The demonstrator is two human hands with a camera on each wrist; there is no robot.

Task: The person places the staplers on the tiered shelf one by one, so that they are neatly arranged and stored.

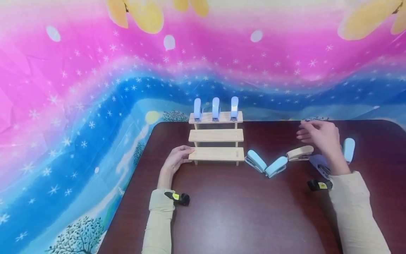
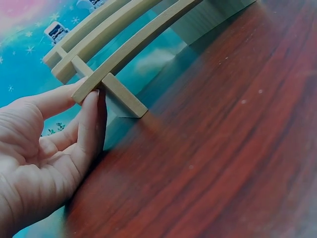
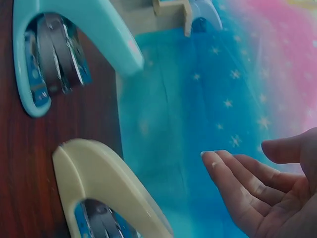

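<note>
A three-tier wooden rack (image 1: 216, 135) stands on the table, and my left hand (image 1: 177, 157) holds the left end of its lowest board. In the left wrist view, thumb and finger of that hand (image 2: 54, 144) pinch the board's end (image 2: 91, 88). Three lavender-blue staplers (image 1: 216, 108) stand in a row on the top board. My right hand (image 1: 321, 135) hovers over the table's right side, with nothing in its loosely bent fingers. Below it lie a beige stapler (image 1: 300, 152) and a purple stapler (image 1: 318, 165), the latter partly hidden by the forearm.
Two light-blue staplers (image 1: 276, 167) lie at angles just right of the rack. Another light-blue stapler (image 1: 349, 150) sits beyond the right forearm. A printed snowflake cloth (image 1: 95, 88) hangs behind the dark wooden table (image 1: 238, 211).
</note>
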